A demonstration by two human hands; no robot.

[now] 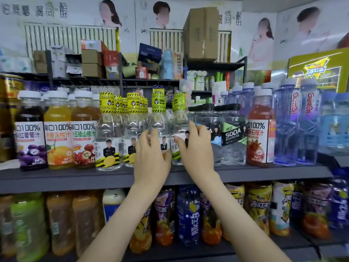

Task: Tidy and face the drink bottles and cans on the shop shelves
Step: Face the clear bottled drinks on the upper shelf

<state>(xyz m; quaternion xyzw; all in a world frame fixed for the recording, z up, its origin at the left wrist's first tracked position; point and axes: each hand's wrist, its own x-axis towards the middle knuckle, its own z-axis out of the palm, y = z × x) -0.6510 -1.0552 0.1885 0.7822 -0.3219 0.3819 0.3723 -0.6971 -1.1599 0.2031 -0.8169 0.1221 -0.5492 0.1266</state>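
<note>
I count four white-capped juice bottles point(57, 137) in the front row of the upper shelf: three together at the left and one red one at the right. Between them stand four clear bottles point(108, 133) with yellow-and-black caps in front; there are more behind, but I cannot count those. Next come two black-capped soda bottles point(233, 133), then two tall blue bottles point(285, 125). I see two hands, the left hand point(151, 154) and the right hand point(196, 146), with one clear bottle in each. Up top there is one tall cardboard box point(201, 33). The lower row is too blurred to count.
</note>
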